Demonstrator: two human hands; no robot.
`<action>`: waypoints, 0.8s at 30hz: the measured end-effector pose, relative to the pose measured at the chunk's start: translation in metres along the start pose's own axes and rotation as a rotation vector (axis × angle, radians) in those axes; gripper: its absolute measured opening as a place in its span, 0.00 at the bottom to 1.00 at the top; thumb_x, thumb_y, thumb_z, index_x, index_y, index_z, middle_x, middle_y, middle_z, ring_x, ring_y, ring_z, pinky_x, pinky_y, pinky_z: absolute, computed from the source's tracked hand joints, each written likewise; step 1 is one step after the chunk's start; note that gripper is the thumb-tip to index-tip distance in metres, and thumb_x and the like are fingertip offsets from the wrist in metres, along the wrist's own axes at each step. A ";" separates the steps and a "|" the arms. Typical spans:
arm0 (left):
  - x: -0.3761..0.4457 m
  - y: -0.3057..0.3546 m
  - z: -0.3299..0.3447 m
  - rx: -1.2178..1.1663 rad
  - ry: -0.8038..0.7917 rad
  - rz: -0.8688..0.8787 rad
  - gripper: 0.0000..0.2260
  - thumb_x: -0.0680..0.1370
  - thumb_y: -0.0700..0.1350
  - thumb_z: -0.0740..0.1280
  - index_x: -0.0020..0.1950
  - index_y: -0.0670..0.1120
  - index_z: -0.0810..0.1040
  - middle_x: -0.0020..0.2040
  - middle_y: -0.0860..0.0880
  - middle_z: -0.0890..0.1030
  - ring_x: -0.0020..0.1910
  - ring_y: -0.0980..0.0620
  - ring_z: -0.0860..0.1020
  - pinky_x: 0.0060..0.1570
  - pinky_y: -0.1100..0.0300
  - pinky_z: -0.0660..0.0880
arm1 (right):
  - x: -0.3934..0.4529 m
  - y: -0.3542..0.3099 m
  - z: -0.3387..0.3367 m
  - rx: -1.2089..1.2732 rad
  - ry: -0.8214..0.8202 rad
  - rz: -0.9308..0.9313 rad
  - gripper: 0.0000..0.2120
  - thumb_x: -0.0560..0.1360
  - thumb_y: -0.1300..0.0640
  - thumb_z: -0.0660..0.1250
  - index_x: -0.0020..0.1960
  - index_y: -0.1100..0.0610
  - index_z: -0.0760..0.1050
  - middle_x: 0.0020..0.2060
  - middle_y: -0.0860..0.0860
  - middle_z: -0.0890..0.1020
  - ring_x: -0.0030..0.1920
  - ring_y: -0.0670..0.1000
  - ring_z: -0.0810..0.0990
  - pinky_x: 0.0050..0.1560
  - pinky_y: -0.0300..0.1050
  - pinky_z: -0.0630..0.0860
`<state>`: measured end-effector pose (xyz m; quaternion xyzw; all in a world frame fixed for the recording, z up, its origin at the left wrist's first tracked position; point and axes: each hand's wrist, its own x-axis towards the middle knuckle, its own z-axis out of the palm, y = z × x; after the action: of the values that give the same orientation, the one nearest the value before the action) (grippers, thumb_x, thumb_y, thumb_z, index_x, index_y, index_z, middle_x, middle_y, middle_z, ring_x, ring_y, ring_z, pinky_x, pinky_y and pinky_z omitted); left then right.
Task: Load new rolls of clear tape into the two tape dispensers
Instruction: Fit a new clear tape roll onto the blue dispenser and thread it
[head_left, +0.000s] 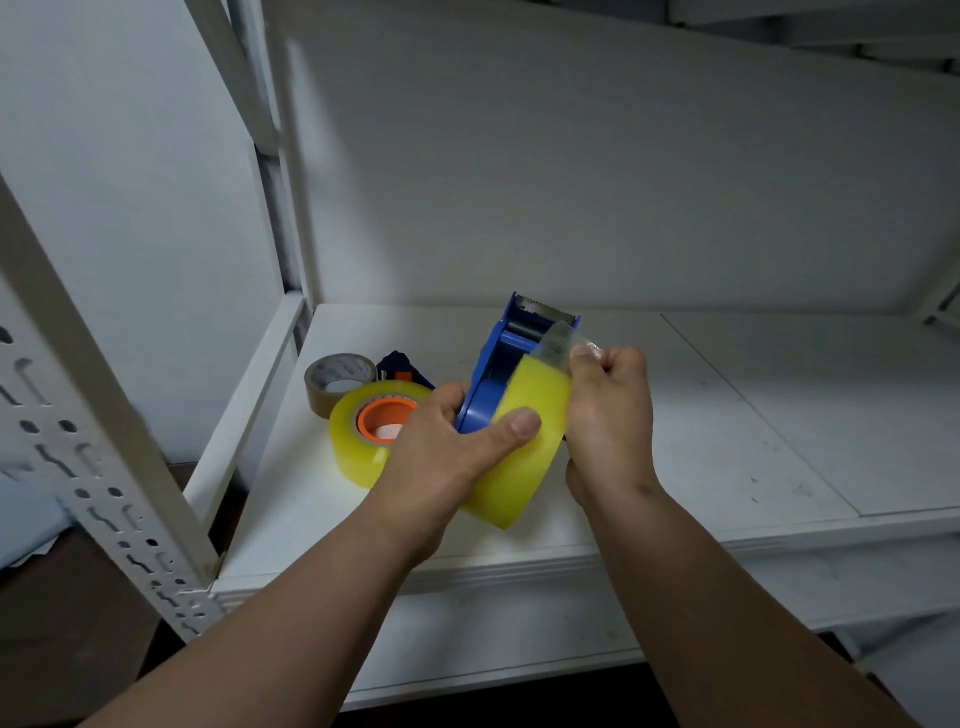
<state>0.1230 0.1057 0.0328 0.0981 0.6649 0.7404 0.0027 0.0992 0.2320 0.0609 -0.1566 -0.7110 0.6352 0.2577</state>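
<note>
A blue tape dispenser (511, 358) with a toothed metal blade at its top is held above the white shelf (727, 415). A yellowish clear tape roll (530, 415) sits in it. My left hand (452, 452) grips the dispenser and roll, thumb pressed on the roll's face. My right hand (610, 410) pinches the loose clear tape end (563, 340) pulled up toward the blade. A second clear roll (363, 431) on an orange core lies flat on the shelf, with a dark blue second dispenser (397, 364) partly hidden behind it.
A brown tape roll (335, 379) lies at the shelf's back left. White slotted rack posts (88, 441) stand at the left. The back panel (623, 182) closes the shelf behind. Bare shelf surface stretches to the right.
</note>
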 end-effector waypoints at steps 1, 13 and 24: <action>-0.001 -0.001 0.000 -0.012 -0.062 -0.028 0.26 0.59 0.56 0.78 0.51 0.44 0.78 0.42 0.45 0.84 0.43 0.46 0.83 0.48 0.48 0.82 | 0.001 -0.001 0.000 -0.004 0.021 -0.011 0.10 0.79 0.53 0.59 0.40 0.54 0.64 0.33 0.50 0.70 0.34 0.50 0.69 0.36 0.46 0.68; -0.009 0.007 0.009 0.152 0.064 0.090 0.29 0.56 0.58 0.79 0.49 0.42 0.79 0.44 0.36 0.81 0.40 0.35 0.80 0.43 0.36 0.80 | 0.001 -0.001 -0.003 -0.034 0.095 -0.050 0.08 0.80 0.56 0.57 0.44 0.58 0.64 0.33 0.48 0.69 0.32 0.47 0.67 0.37 0.45 0.66; 0.000 0.008 -0.003 0.146 0.009 0.106 0.26 0.55 0.56 0.83 0.41 0.45 0.75 0.30 0.57 0.75 0.31 0.58 0.74 0.31 0.56 0.76 | -0.002 -0.008 -0.008 0.088 -0.062 -0.154 0.13 0.69 0.54 0.74 0.43 0.51 0.69 0.33 0.45 0.70 0.31 0.40 0.70 0.35 0.33 0.71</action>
<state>0.1233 0.1022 0.0406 0.1296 0.7111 0.6895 -0.0466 0.1064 0.2366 0.0685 -0.0701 -0.7001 0.6487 0.2902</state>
